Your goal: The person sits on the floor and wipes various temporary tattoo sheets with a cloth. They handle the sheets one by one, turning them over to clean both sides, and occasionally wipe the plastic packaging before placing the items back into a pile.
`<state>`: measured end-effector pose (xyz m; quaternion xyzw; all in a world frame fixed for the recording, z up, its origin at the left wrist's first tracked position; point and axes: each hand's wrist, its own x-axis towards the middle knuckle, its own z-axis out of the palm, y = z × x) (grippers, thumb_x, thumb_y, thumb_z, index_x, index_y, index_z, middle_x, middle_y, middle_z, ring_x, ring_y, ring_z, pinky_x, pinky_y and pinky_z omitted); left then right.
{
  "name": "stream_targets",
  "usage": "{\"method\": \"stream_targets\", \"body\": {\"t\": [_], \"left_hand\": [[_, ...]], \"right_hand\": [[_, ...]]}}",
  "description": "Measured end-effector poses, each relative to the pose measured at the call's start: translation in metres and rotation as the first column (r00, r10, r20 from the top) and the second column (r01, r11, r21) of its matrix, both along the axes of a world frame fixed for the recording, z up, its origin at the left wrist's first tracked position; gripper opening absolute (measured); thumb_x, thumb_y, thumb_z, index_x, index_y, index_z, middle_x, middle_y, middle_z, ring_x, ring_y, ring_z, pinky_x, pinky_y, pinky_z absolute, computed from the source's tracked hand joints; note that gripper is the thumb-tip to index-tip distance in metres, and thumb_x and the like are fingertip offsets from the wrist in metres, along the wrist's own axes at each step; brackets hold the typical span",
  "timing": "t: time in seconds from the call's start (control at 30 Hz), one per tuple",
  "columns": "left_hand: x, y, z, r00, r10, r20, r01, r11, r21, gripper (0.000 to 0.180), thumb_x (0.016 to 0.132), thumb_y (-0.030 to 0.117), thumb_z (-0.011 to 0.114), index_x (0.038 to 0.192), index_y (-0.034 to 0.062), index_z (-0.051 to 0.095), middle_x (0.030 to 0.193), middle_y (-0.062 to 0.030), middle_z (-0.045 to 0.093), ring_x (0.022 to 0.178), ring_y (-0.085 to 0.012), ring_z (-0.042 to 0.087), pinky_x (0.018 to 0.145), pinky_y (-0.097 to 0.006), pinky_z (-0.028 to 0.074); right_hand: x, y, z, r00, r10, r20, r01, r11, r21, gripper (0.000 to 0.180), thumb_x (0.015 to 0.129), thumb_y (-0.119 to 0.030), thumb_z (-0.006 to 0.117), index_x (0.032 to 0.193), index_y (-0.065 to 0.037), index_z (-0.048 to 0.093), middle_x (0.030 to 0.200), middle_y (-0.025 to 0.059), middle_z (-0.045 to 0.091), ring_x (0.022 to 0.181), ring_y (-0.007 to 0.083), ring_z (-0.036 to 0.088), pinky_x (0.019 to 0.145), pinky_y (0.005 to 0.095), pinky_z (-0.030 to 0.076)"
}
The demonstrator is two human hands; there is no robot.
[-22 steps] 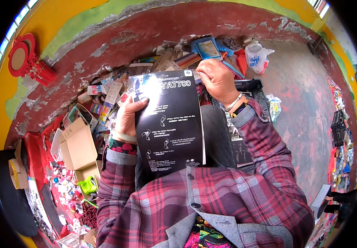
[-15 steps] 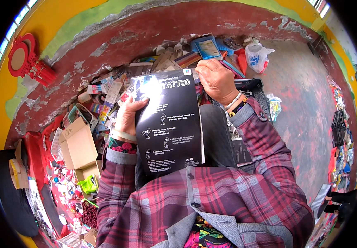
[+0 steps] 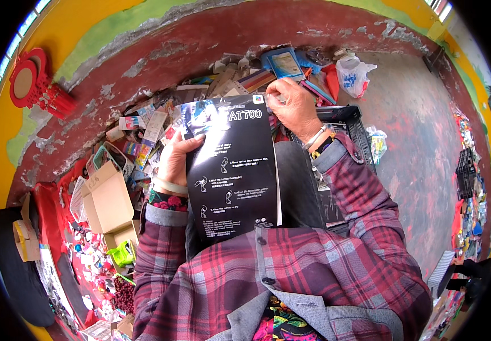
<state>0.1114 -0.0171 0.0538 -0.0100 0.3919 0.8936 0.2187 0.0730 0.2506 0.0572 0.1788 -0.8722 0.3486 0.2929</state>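
Upright over my lap is a glossy black tattoo sheet pack (image 3: 234, 187), with white line drawings and print and a bright glare near its top. My left hand (image 3: 174, 159) grips its left edge, thumb across the front and the other fingers behind. At its top right corner, my right hand (image 3: 294, 108) is closed in a pinch, thumb against forefinger. Whatever is between those fingertips is too small to make out. Pale layers show along the pack's right edge.
Ahead, a heap of packets and stationery lies along the wall, with a blue folder (image 3: 286, 65) and a white plastic bag (image 3: 354, 75). A black crate (image 3: 360, 128) stands beyond my right forearm. An open cardboard box (image 3: 109, 199) and white basket (image 3: 79, 200) are at left.
My right hand has turned slightly and its fingers have shifted a little left and up by the pack's corner. The pack's top has tilted slightly; my left hand keeps its grip.
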Motion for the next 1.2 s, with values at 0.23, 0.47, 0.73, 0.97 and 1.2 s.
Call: {"method": "stream_targets", "body": {"t": [0.23,0.47,0.73,0.97,1.2], "left_hand": [[0.000,-0.002,-0.002,1.000,-0.003,0.003,0.003,1.000,0.014,0.043,0.081,-0.007,0.049,0.123,-0.0029,0.043,0.113,-0.0193,0.058,0.096,-0.0290,0.063,0.083,-0.039,0.054],[0.001,0.000,0.002,1.000,-0.010,-0.006,0.010,1.000,0.002,0.044,0.081,-0.007,0.050,0.123,-0.0032,0.042,0.114,-0.0192,0.058,0.097,-0.0289,0.062,0.084,-0.039,0.053],[0.005,0.006,0.001,0.997,0.062,-0.047,-0.063,0.998,-0.019,0.036,0.082,-0.004,0.052,0.117,-0.0020,0.047,0.103,-0.0149,0.061,0.087,-0.0233,0.064,0.079,-0.034,0.054],[-0.001,0.000,-0.012,0.996,0.021,-0.083,-0.028,0.996,-0.087,0.042,0.082,-0.003,0.052,0.124,-0.0014,0.043,0.109,-0.0158,0.059,0.094,-0.0248,0.063,0.083,-0.037,0.053],[-0.001,-0.011,-0.022,0.986,0.108,-0.130,-0.091,0.987,0.129,0.044,0.083,-0.001,0.052,0.126,-0.0016,0.041,0.113,-0.0160,0.058,0.098,-0.0255,0.062,0.085,-0.037,0.053]], "right_hand": [[0.008,-0.003,-0.011,0.730,0.512,0.452,0.066,0.606,-0.793,0.020,0.087,-0.022,0.058,0.089,-0.002,0.061,0.078,0.0031,0.065,0.066,0.0094,0.061,0.053,0.0201,0.045],[0.003,-0.004,-0.017,0.818,0.363,0.445,0.002,0.773,-0.635,0.020,0.086,-0.020,0.060,0.087,-0.001,0.066,0.074,0.0060,0.066,0.067,0.0109,0.062,0.055,0.0247,0.046],[0.009,-0.013,-0.032,0.865,0.365,0.344,-0.032,0.725,-0.688,0.014,0.089,-0.012,0.057,0.095,-0.001,0.062,0.077,0.0048,0.063,0.067,0.0085,0.058,0.058,0.0235,0.047],[0.010,-0.020,-0.043,0.806,0.482,0.344,-0.014,0.596,-0.803,0.019,0.095,-0.020,0.047,0.099,-0.003,0.056,0.088,0.0024,0.062,0.075,0.0065,0.057,0.058,0.0217,0.044],[0.030,-0.013,-0.011,0.619,0.631,0.467,0.064,0.552,-0.831,0.042,0.095,-0.041,0.044,0.093,-0.003,0.061,0.085,0.0076,0.066,0.080,0.0151,0.065,0.060,0.0255,0.048]]}}
